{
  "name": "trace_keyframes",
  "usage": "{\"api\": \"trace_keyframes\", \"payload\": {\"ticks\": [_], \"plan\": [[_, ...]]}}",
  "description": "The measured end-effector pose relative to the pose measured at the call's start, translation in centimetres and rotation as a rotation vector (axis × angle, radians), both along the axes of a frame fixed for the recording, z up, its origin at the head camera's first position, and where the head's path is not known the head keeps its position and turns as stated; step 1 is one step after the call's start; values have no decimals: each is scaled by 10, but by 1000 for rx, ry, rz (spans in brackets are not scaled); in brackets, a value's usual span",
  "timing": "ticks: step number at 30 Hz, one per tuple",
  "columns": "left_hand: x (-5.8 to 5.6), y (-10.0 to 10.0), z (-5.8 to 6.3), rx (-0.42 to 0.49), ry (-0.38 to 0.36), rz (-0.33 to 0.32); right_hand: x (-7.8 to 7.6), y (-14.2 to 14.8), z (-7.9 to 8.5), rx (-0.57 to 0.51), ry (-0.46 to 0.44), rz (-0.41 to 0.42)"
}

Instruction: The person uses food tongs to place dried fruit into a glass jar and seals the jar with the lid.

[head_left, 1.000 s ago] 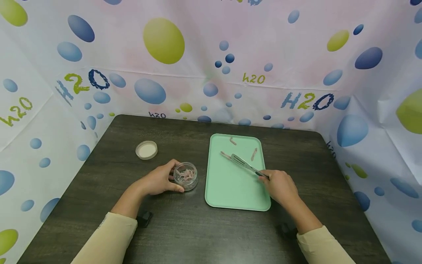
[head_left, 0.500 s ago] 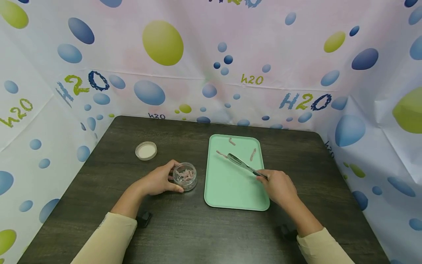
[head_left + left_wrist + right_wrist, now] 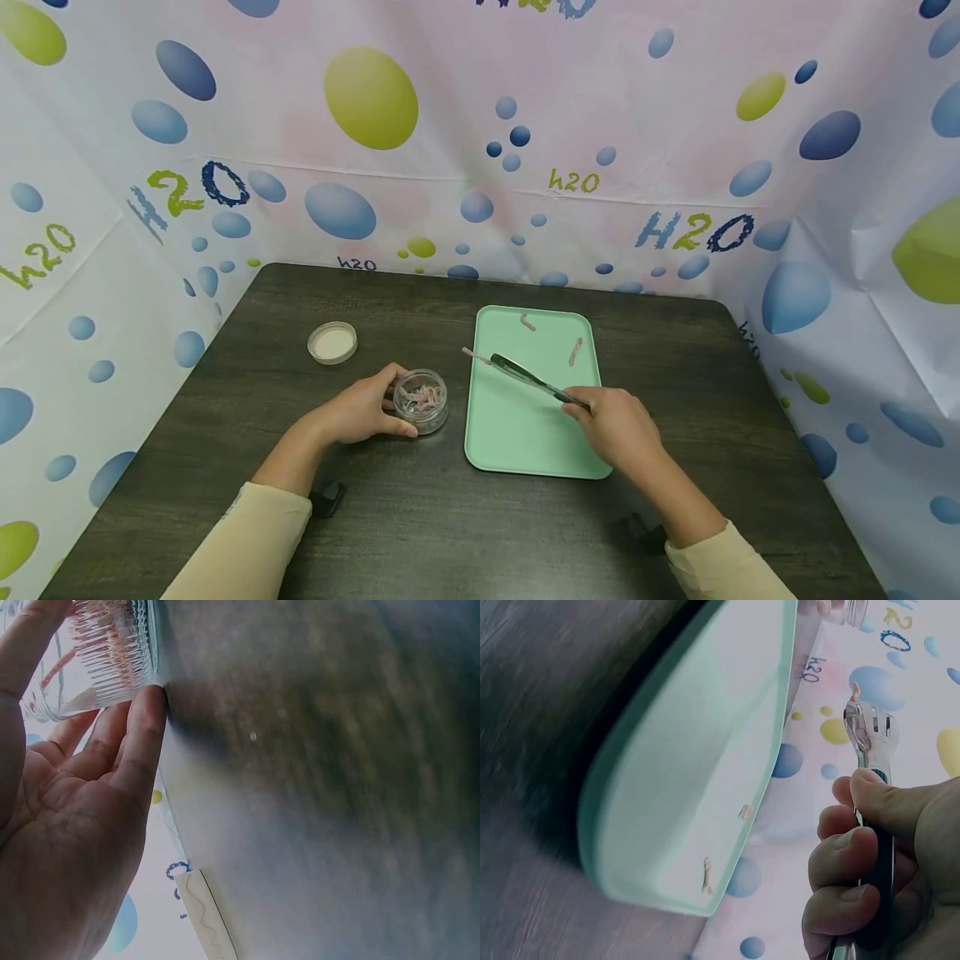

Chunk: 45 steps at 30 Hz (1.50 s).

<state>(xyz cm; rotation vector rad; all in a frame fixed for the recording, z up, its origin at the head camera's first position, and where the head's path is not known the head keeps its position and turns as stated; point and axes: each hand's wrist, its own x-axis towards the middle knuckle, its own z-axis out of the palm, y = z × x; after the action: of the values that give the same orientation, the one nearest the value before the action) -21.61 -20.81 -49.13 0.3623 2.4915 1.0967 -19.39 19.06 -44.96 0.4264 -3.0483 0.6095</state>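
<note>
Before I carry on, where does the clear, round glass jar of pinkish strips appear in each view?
Head: the clear glass jar is below and slightly left of the picture's middle.
Left wrist: in the upper-left corner, cut off by the top edge.
Right wrist: at the top edge, right of centre, only partly showing.
Shared landmark: the white backdrop printed with blue spots shows in all three.

A curtained-off work nook, this, home or studio impossible to call, a creased white curtain (image 3: 450, 125) wrapping the back and both sides, blue and green spots (image 3: 371, 98) all over it, playful H2O lettering (image 3: 573, 181), a dark wood-grain worktop (image 3: 405, 517) framed within.
</note>
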Motion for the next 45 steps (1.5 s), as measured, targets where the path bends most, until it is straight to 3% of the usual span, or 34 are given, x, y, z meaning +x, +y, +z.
{"api": "trace_keyframes", "payload": {"ticks": [14,19,37,45], "plan": [[0,0,1,4,-16,1,15,-30,2,-15,63,63],[0,0,0,0,-14,-1,16,-35,0,-6,116,105],[0,-1,2,17,-17,-12,18,-50,-1,48,173,137],[1,-1,2,14,-27,-8,18,-51,1,63,142,129]]}}
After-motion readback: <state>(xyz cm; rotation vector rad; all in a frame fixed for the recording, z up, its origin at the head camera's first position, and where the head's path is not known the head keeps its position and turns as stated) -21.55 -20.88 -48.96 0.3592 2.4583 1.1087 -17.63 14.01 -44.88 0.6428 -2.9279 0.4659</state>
